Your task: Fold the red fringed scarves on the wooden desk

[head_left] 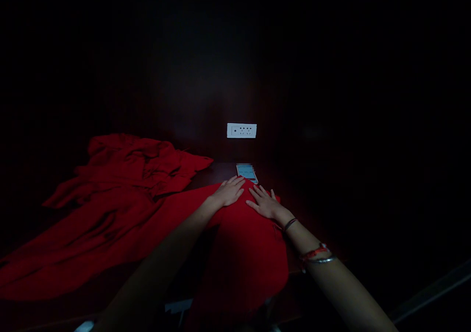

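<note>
Red cloth [250,243] lies spread over a dark surface and hangs down over its near edge. My left hand [228,191] rests flat on the cloth near its far end, fingers stretched out. Just to the right, my right hand [264,203] also presses flat on the cloth with its fingers spread. Nothing is gripped by either hand. Beyond the left fingertips lies a phone [247,172] with a lit, pale blue screen, close to the cloth's far edge.
To the left, more red fabric [143,163] is heaped in loose folds and seems to run into the spread part. A white wall socket [242,130] is set in the dark panel behind. The surroundings are very dark, and little shows at the sides.
</note>
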